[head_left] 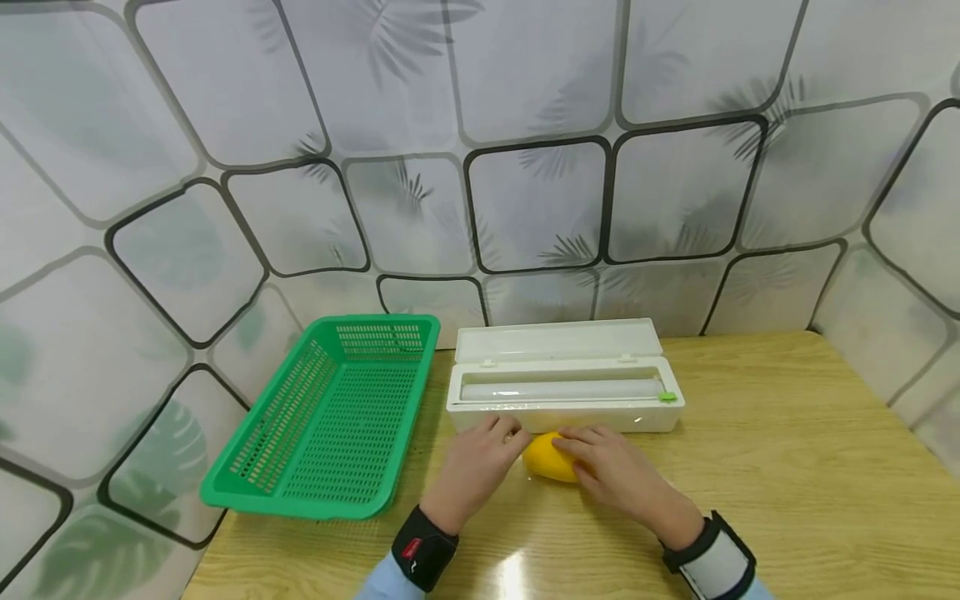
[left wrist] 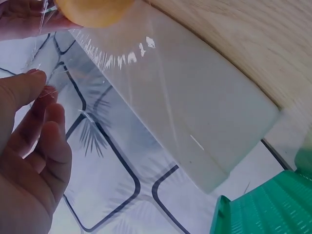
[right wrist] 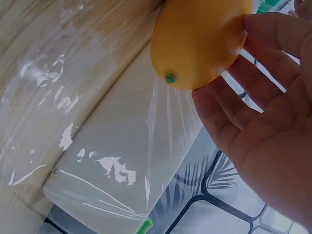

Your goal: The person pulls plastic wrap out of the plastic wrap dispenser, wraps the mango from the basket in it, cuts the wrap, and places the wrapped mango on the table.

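From the left on the desk we find a green basket, then the left hand, its grip pinched tight on clear film. Next, just in front of a white box, sits a yellow fruit, held in the right hand's curled grip. Uneven pulling, we judge, could tear or bunch the film.

Yellow fruit against clear film

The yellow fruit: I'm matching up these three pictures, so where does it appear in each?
Head: yellow fruit below centre, slightly right.
Left wrist: yellow fruit left of centre, cut by the top edge.
Right wrist: yellow fruit at the top, right of centre.
Shared landmark: white box.
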`<state>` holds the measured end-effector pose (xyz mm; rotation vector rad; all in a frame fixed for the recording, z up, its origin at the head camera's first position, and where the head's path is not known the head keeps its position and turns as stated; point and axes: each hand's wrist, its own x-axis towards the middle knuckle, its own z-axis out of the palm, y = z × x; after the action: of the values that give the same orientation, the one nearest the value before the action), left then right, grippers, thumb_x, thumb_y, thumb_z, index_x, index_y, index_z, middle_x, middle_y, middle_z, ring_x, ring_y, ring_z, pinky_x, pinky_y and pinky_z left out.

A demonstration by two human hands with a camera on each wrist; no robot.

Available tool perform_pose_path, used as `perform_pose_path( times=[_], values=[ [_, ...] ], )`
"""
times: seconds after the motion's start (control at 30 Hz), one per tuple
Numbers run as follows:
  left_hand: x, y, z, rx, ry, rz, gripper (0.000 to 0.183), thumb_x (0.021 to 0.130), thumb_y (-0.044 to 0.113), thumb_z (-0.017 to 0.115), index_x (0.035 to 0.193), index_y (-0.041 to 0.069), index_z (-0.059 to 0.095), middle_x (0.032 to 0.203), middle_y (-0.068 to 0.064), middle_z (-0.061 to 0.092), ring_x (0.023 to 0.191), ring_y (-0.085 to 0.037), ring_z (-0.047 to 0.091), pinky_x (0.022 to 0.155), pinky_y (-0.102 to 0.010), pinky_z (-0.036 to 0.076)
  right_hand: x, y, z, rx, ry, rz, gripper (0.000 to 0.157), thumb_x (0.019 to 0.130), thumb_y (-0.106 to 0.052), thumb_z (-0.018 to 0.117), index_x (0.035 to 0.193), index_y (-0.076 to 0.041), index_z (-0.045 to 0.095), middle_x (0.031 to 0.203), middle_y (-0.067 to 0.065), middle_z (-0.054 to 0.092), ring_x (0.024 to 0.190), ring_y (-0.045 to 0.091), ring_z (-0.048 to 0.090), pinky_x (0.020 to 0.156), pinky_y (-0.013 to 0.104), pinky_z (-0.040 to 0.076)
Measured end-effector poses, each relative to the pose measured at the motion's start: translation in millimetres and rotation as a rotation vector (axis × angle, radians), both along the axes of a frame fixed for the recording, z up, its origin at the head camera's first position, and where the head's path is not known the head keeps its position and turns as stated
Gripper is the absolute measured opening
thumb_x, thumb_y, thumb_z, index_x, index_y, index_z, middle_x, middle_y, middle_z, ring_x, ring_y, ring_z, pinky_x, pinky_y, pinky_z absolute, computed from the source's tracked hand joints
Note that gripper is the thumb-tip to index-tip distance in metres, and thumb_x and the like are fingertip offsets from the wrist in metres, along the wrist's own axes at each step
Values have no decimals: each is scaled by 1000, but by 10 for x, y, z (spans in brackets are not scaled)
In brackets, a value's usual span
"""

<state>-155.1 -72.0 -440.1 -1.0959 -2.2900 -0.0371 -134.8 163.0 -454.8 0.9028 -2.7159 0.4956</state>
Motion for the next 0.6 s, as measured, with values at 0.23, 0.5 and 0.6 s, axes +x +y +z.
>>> perform_pose_path(
  times=[0.23,0.5,0.6],
  values=[
    [-90,135,-31,21,52,-41,22,86,1,75,97,18,67,90,-1,51,74,-13,47,54,-15,38,-2,-5,9,-34,-27,-13,36,84,-2,74,119,-4,70,118,9,70,105,27,63,92,43,52],
    [-115,336,-65,-16,40,22,17,89,12,73,101,23,67,80,4,51,53,-6,37,43,-15,21,-2,9,12,-64,-22,-14,36,81,0,75,116,-3,69,111,8,71,103,27,64,90,44,53],
    [-114,415,-102,-31,17,57,14,90,19,73,100,24,66,80,6,54,49,-5,36,41,-14,25,-12,16,2,-66,1,-2,34,80,0,76,112,-4,69,109,7,72,102,27,64,89,44,53]
  ],
)
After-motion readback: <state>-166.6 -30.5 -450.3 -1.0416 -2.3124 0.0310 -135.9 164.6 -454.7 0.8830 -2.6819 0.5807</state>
